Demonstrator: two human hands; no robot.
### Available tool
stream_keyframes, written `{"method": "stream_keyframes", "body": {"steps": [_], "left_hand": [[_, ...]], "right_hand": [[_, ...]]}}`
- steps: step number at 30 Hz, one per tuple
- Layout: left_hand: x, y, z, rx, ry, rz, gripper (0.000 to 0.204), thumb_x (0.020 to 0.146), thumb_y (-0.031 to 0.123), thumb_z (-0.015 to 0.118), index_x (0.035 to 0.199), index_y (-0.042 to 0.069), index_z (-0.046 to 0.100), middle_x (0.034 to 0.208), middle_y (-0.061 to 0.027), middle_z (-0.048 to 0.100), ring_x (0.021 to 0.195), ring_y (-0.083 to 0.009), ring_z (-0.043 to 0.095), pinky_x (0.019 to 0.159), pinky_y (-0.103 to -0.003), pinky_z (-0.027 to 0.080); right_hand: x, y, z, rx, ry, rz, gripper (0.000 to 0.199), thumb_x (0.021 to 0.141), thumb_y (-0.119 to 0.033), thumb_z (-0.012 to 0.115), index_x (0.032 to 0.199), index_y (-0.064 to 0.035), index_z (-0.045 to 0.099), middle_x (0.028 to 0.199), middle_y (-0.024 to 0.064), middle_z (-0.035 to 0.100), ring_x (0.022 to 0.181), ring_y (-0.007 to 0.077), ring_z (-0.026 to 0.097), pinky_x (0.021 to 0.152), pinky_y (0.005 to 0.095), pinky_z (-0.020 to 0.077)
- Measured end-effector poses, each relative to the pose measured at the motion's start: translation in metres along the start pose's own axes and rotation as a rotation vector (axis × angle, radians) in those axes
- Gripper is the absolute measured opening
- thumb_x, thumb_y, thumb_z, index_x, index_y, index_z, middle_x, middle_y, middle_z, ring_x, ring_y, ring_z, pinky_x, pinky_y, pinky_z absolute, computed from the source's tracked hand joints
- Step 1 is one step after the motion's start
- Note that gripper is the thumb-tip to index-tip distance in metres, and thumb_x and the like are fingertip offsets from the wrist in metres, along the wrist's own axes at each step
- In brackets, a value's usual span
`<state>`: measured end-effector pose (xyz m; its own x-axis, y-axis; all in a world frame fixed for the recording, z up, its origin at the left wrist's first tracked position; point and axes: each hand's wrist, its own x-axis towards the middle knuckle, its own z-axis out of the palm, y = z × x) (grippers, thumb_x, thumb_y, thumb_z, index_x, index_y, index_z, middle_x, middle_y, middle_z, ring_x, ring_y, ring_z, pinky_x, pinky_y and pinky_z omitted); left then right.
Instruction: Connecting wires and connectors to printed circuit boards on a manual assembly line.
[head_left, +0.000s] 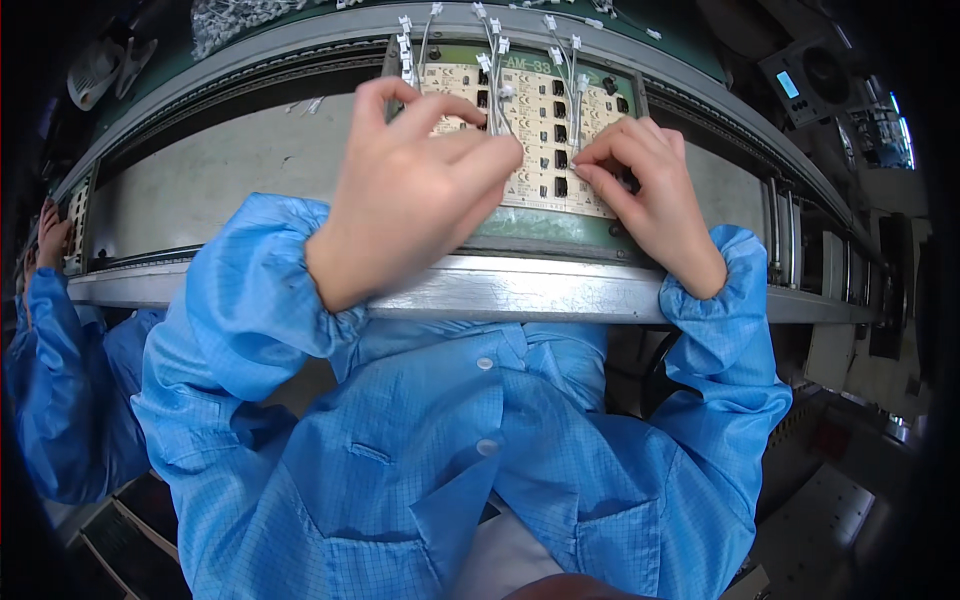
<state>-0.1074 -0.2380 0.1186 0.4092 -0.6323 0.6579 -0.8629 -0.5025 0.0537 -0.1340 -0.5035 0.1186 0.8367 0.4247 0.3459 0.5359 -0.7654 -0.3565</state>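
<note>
A cream circuit board panel [530,185] with rows of black components sits in a green frame [545,222] in front of me. Thin grey cables with white plug ends [580,84] stand up from it in several groups. My left hand [415,175] is over the panel's left half, fingers curled in beside a cable; the hand hides what is between the fingertips. At the right half, my right hand [650,180] pinches thumb and forefinger at the lower end of a thin cable [575,140], close to the black components.
A metal rail [520,285] runs along the near side of the conveyor. Clear bags of white connectors [235,25] lie at the far left. Another person's hand [52,235] works at a similar board on the left. A dark device with a lit display [788,84] stands at the right.
</note>
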Motion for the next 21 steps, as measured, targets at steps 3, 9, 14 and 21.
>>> {"method": "stream_keyframes", "body": {"steps": [3, 9, 14, 21], "left_hand": [[-0.001, 0.008, -0.001, -0.027, -0.032, -0.016, 0.015, 0.079, 0.013, 0.076, 0.092, 0.014, 0.068, 0.087, 0.0025, 0.071, 0.099, -0.0211, 0.064, 0.093, -0.047, 0.038], [-0.003, 0.014, 0.007, -0.074, -0.100, -0.099, 0.012, 0.080, 0.011, 0.074, 0.090, 0.014, 0.067, 0.095, 0.0023, 0.066, 0.104, -0.0220, 0.059, 0.092, -0.048, 0.036], [-0.003, 0.013, 0.008, -0.107, -0.137, -0.184, 0.011, 0.079, 0.012, 0.074, 0.087, 0.015, 0.067, 0.099, 0.0022, 0.063, 0.107, -0.0237, 0.056, 0.093, -0.046, 0.035], [-0.002, 0.007, 0.010, -0.218, -0.188, -0.260, 0.006, 0.080, 0.013, 0.073, 0.085, 0.014, 0.070, 0.097, 0.0012, 0.062, 0.107, -0.0253, 0.053, 0.093, -0.047, 0.034]], "right_hand": [[-0.002, -0.004, 0.001, -0.120, 0.056, -0.143, 0.011, 0.084, -0.007, 0.075, 0.093, -0.0076, 0.068, 0.091, 0.0027, 0.062, 0.089, 0.0224, 0.057, 0.086, 0.0357, 0.0357], [-0.003, -0.004, -0.003, -0.168, 0.026, -0.213, 0.016, 0.082, -0.003, 0.075, 0.095, -0.0076, 0.067, 0.093, 0.0042, 0.061, 0.091, 0.0237, 0.058, 0.089, 0.0382, 0.0378], [-0.004, -0.002, -0.003, -0.188, 0.017, -0.242, 0.016, 0.082, -0.003, 0.074, 0.096, -0.0071, 0.068, 0.094, 0.0046, 0.061, 0.092, 0.0238, 0.058, 0.090, 0.0382, 0.0387], [-0.006, 0.009, -0.008, -0.070, -0.016, -0.196, 0.013, 0.083, -0.003, 0.072, 0.095, -0.0061, 0.067, 0.093, 0.0050, 0.062, 0.091, 0.0238, 0.057, 0.088, 0.0363, 0.0382]]}}
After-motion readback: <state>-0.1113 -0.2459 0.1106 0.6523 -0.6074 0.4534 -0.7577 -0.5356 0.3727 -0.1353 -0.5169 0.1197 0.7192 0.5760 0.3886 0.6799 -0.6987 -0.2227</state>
